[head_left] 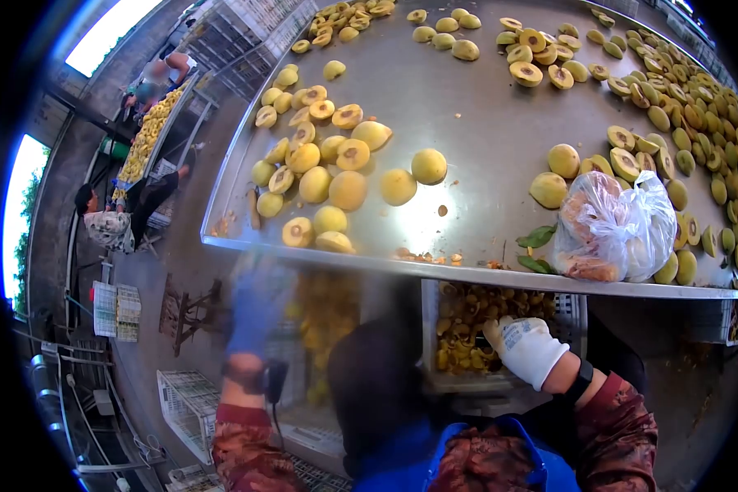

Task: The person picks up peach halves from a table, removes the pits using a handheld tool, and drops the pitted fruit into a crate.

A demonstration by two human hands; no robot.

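Observation:
My left hand [258, 307], in a blue glove, is smeared by motion just below the left front edge of the metal table [492, 98]. Its fingers cannot be made out. Beside it, a blurred crate [328, 320] holds yellow fruit. My right hand [529, 348], in a white glove, is closed over a crate [580, 316] of brownish-yellow pits or scraps [459, 328]; whatever lies in its fingers is hidden. Nearest the left hand on the table are whole-looking and halved yellow peaches [314, 185], some halves showing brown centres.
A knotted clear plastic bag [619, 230] rests at the front edge beside green leaves [536, 238]. Many halved peaches [697, 107] cover the table's right side. Pale crates [184, 406] stand on the floor at left. Other people [111, 225] are around another fruit-covered table [152, 135].

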